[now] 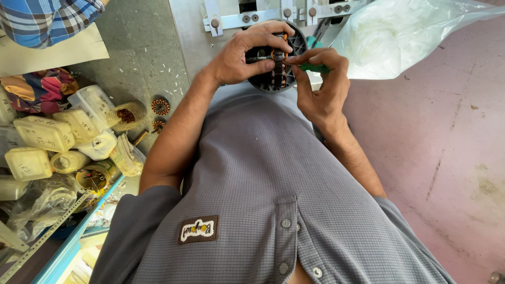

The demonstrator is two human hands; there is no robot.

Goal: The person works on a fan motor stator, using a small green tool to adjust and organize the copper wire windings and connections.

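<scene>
Holding a round black stator frame (276,79) at about 12 o'clock in the view, you have both hands right on it. Your left hand (239,55) wraps over its top and left side, with the fingers curled tight around the rim and the thumb pressing near the middle. Your right hand (318,87) sits just to the right, at about 1 o'clock, with its fingers pinched narrow on a small tool with a green handle (315,68).

The tool lies almost flat and points left, from your right fingers in toward the middle of the frame. There its thin tip meets the orange copper winding (277,55). So the winding is just to the left of your right fingertips, and your right hand is the one doing the fine work while the left one holds the frame firm.

The frame rests against a grey metal machine (263,18). A big clear plastic bag (400,31) lies at 2 o'clock. Pale plastic jars (44,134) are piled at 9 o'clock, with two small copper-wound parts (160,107) on the floor near them.
</scene>
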